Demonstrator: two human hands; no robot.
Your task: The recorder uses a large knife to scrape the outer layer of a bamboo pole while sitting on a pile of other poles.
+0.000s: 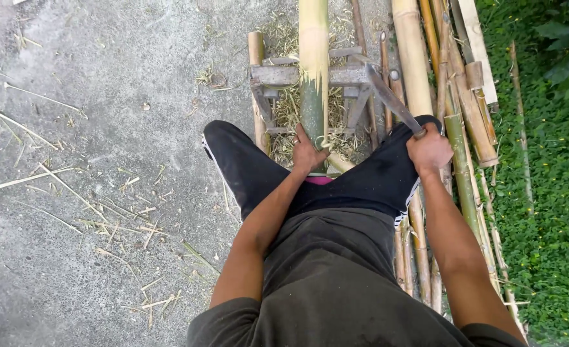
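— How is the thick green-and-yellow bamboo pole (312, 71) being kept in place?

— It lies lengthwise across a low, weathered wooden trestle (283, 76), running away from the seated person and between their knees, so it sits at working height. The left hand (307, 154) is curled around its near end, fingers closed on the stem, which looks meant to stop it rolling.

— And the other hand?

— The right hand (429, 151) is clenched into a fist around the handle of a long, dull grey metal blade (390, 97). The blade slants up and leftward toward the trestle, its tip close to the pole's right side but, as far as I can tell, not touching it.

— Why the stack on the right?

— A bundle of tan, dried bamboo poles (454, 109) lies parallel to the worked pole, just beside the right leg, within easy reach. Thin bamboo shavings (114, 215) are scattered over the grey concrete ground (104, 96) to the left, with more under the trestle.
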